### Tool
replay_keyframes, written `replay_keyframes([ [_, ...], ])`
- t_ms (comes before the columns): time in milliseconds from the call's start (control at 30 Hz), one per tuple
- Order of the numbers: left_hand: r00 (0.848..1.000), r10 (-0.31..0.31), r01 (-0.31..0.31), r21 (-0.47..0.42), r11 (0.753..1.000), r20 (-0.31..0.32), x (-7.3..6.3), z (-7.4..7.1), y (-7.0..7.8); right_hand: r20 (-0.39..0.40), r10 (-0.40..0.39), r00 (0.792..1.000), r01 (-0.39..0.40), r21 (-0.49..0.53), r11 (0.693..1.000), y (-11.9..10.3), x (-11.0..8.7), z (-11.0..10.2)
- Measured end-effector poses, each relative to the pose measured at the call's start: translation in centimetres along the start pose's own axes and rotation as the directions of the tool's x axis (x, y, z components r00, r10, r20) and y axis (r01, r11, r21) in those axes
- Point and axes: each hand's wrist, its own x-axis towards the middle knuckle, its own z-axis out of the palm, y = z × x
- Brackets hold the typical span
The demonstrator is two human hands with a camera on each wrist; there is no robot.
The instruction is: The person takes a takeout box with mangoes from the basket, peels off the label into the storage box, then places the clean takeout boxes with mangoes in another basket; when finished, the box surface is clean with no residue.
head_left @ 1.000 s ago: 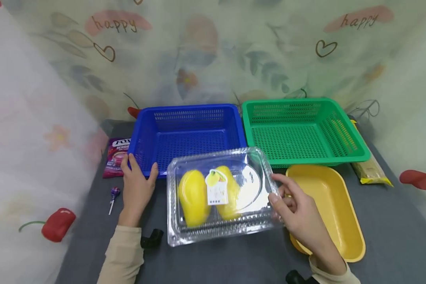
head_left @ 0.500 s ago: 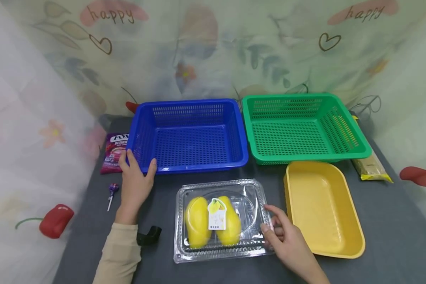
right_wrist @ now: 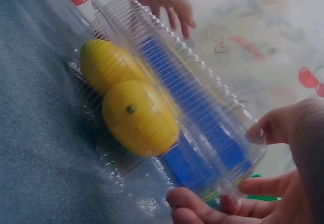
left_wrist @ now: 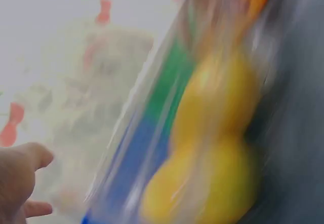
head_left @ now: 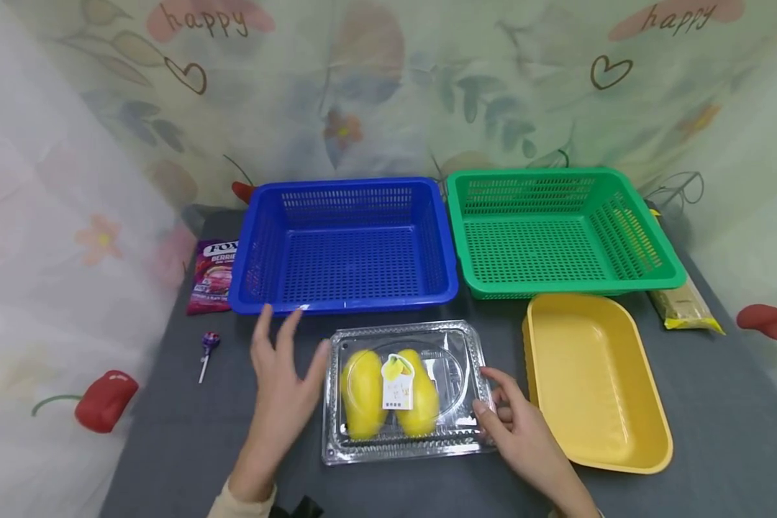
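A clear plastic clamshell box (head_left: 409,453) rests on the grey cloth, lid closed. Two yellow mangoes (head_left: 363,397) lie inside it under a white label (head_left: 398,393). My right hand (head_left: 524,432) pinches the box's right edge between thumb and fingers, which the right wrist view confirms at the near corner (right_wrist: 255,135). With fingers spread, my left hand (head_left: 283,396) hovers by the box's left side and holds nothing. In the blurred left wrist view the left thumb and a finger (left_wrist: 20,173) stand apart from the box.
Behind the box stand a blue basket (head_left: 343,306) and a green basket (head_left: 570,284), side by side. A yellow tub (head_left: 596,388) sits at the right. On the left lie a purple candy bag (head_left: 214,277) and a lollipop (head_left: 208,349); a yellow packet (head_left: 686,306) lies far right.
The clamshell box came down from in front of the blue basket onto the cloth, still in my right hand. My left hand left the blue basket's rim and moved right, toward the box.
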Motion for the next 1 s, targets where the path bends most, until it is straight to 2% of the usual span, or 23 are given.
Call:
replay_keyframes([
  [67, 0.991, -0.029, 0.033, -0.026, 0.999, 0.129, -1.9, 1.0, 0.9, 0.01, 0.016, 1.0, -0.016, -0.022, 1.0, -0.1, 0.0, 0.0],
  [133, 0.969, -0.072, 0.081, -0.026, 0.996, 0.237, -3.2, 1.9, 1.3, 0.02, 0.032, 0.999, -0.03, -0.06, 0.998, -0.3, 0.1, 0.0],
  [200, 0.947, -0.111, 0.123, -0.02, 0.992, 0.3, -4.0, 2.7, 1.4, 0.02, 0.037, 0.999, -0.034, -0.124, 0.992, -0.6, 0.1, 0.0],
  [233, 0.942, -0.123, 0.138, -0.027, 0.99, 0.313, -4.2, 3.0, 1.3, 0.013, 0.033, 0.999, -0.03, -0.169, 0.985, -0.8, 0.0, -0.1],
  [300, 0.937, -0.138, 0.159, -0.04, 0.986, 0.322, -4.5, 3.4, 1.2, -0.031, -0.008, 0.999, -0.001, -0.274, 0.962, -1.4, -0.2, -0.1],
  [367, 0.938, -0.142, 0.169, -0.059, 0.984, 0.316, -4.6, 3.6, 1.1, -0.107, -0.071, 0.992, 0.028, -0.361, 0.932, -2.3, -0.3, 0.1],
  [400, 0.939, -0.145, 0.174, -0.068, 0.982, 0.312, -4.6, 3.7, 1.1, -0.15, -0.106, 0.983, 0.04, -0.392, 0.919, -2.9, -0.3, 0.3],
  [467, 0.941, -0.146, 0.177, -0.075, 0.981, 0.305, -4.6, 3.8, 1.2, -0.226, -0.207, 0.952, 0.09, -0.44, 0.893, -4.2, -0.1, 0.8],
  [567, 0.94, -0.157, 0.187, -0.072, 0.98, 0.302, -4.6, 3.9, 1.2, -0.251, -0.324, 0.912, 0.172, -0.483, 0.858, -5.9, 0.9, 2.2],
  [633, 0.939, -0.169, 0.199, -0.072, 0.977, 0.3, -4.6, 4.0, 1.1, -0.214, -0.384, 0.898, 0.23, -0.516, 0.825, -6.6, 1.7, 3.4],
  [700, 0.938, -0.179, 0.207, -0.066, 0.976, 0.298, -4.6, 4.1, 1.0, -0.164, -0.402, 0.901, 0.261, -0.535, 0.804, -7.1, 2.4, 4.5],
  [767, 0.938, -0.18, 0.206, -0.06, 0.977, 0.296, -4.6, 4.2, 1.0, -0.136, -0.397, 0.908, 0.266, -0.546, 0.795, -7.3, 3.0, 5.3],
  [900, 0.937, -0.186, 0.21, -0.052, 0.976, 0.295, -4.6, 4.3, 1.0, -0.131, -0.363, 0.923, 0.24, -0.541, 0.806, -7.7, 3.4, 6.3],
  [1000, 0.935, -0.196, 0.218, -0.043, 0.975, 0.296, -4.6, 4.3, 1.0, -0.155, -0.346, 0.925, 0.217, -0.532, 0.818, -8.0, 3.4, 6.8],
])
